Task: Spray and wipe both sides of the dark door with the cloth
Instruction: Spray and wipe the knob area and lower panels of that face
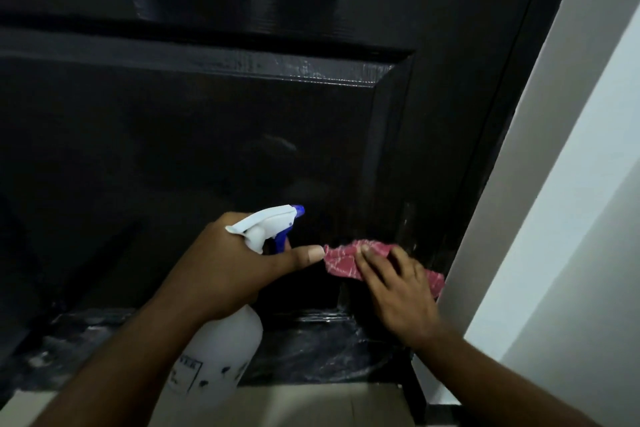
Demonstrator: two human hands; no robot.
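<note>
The dark panelled door point(214, 135) fills most of the view, with wet streaks low on its right side. My left hand point(228, 267) grips the neck of a white spray bottle point(221, 350) with a blue trigger and nozzle, the nozzle pointing at the door and the thumb stretched to the right. My right hand point(394, 291) presses a red patterned cloth point(343, 258) flat against the lower right part of the door, fingers straight over it. Part of the cloth is hidden under the hand.
A white wall point(568, 184) runs along the door's right edge, next to the dark door frame point(512, 87). Light floor tiles point(311, 406) show at the bottom below the door. Plastic film glints on the door's bottom rail point(311, 347).
</note>
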